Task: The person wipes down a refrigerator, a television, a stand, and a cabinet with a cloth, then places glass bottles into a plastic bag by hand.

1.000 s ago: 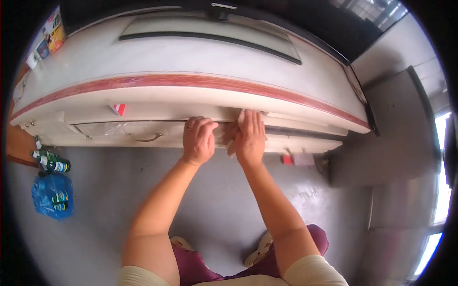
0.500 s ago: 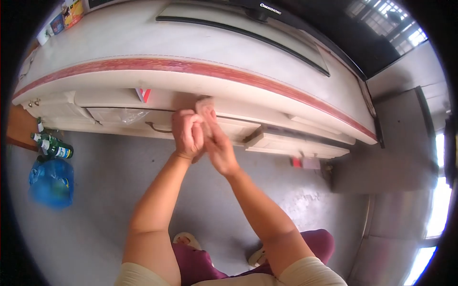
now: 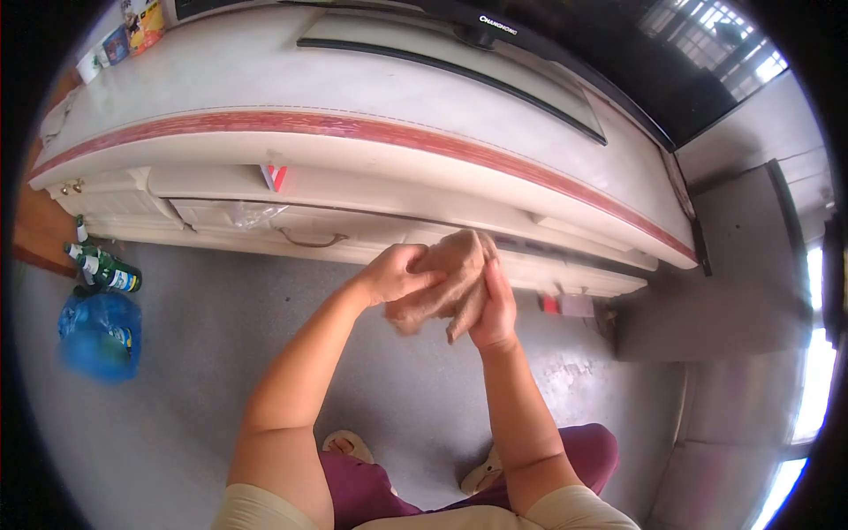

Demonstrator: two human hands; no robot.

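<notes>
Cabinet (image 3: 371, 157): one, long and white, with a red band (image 3: 353, 124) along the front edge of its top; landmark for the entries below.

Cloth (image 3: 455, 272): one, brown, bunched and creased, held up in front of the cabinet's lower front, with loose ends hanging; whether it touches the cabinet cannot be told.

Left hand (image 3: 393, 276): in front of the cabinet, fingers curled well in, thumb laid over the cloth's near face; a firm pinch on that side.

Right hand (image 3: 497, 307): in front of the cabinet, only partly curled, grasping the cloth's other side (some fingers are hidden behind the folds).

Drawer handle (image 3: 309, 238): one, curved, on the cabinet's lower front, left of the cloth.

Clear plastic (image 3: 256, 215): one crumpled piece, at a drawer front of the cabinet.

Red-and-white item (image 3: 276, 178): one, in the recess under the cabinet's top.

Television (image 3: 574, 53): one, black, marked CHANGHONG, on the cabinet, its glass base (image 3: 459, 69) edged in black.

Green bottles (image 3: 113, 273): several, on the floor by the cabinet's left end.

Blue bag (image 3: 102, 320): one, beside the bottles, farther out from the cabinet.

Red box (image 3: 549, 304): one, small, on the floor below the cabinet's right part.
</notes>
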